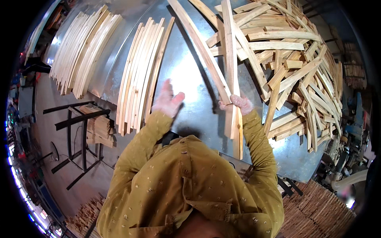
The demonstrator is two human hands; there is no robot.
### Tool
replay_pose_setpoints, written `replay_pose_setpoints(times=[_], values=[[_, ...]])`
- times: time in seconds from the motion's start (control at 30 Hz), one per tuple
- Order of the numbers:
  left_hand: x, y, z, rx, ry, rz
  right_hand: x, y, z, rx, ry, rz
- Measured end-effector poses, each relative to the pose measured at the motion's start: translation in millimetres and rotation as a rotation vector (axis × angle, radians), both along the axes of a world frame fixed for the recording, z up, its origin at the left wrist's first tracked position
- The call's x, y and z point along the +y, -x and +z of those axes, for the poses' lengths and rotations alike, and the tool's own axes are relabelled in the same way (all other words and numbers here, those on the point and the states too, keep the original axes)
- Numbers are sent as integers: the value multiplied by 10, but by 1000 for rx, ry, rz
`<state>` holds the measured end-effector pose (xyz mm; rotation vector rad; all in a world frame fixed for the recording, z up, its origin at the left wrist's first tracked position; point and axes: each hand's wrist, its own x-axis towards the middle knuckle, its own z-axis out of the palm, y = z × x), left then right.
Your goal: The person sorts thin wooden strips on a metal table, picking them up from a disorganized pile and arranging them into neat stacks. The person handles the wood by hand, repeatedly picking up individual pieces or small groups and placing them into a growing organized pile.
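Note:
My right hand (243, 104) is closed round the near part of the wooden slats in front of me. One long slat (204, 51) runs from its fingers up and to the left, over the metal tabletop. Another slat (230, 51) stretches nearly straight away from me beside it; which of them the fingers grip apart from the first is hard to tell. My left hand (167, 100) is empty, thumb and fingers spread, over the tabletop. Just left of it lies a row of several slats (139, 75), side by side, the rightmost nearest the hand.
A second row of slats (81, 51) lies at the table's far left. A jumbled heap of wooden strips (293, 75) covers the right side of the metal table (186, 75). A black metal frame (83, 137) stands left of the table. Stacked wood (317, 210) sits at lower right.

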<state>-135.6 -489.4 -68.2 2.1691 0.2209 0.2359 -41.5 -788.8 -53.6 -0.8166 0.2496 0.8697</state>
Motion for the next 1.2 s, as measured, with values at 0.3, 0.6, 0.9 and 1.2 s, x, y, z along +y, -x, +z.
replay_pose_setpoints(times=[0.3, 0.6, 0.9, 1.2], values=[[-253, -938, -426, 449, 941, 123, 359, 462, -421, 387, -535, 60], [225, 330, -130, 683, -623, 114, 474, 20, -397, 155, -330, 183], [-97, 283, -204, 399, -769, -93, 1713, 76, -611, -513, 702, -56], [403, 131, -164, 911, -481, 84, 1952, -26, -889, -107, 143, -128]])
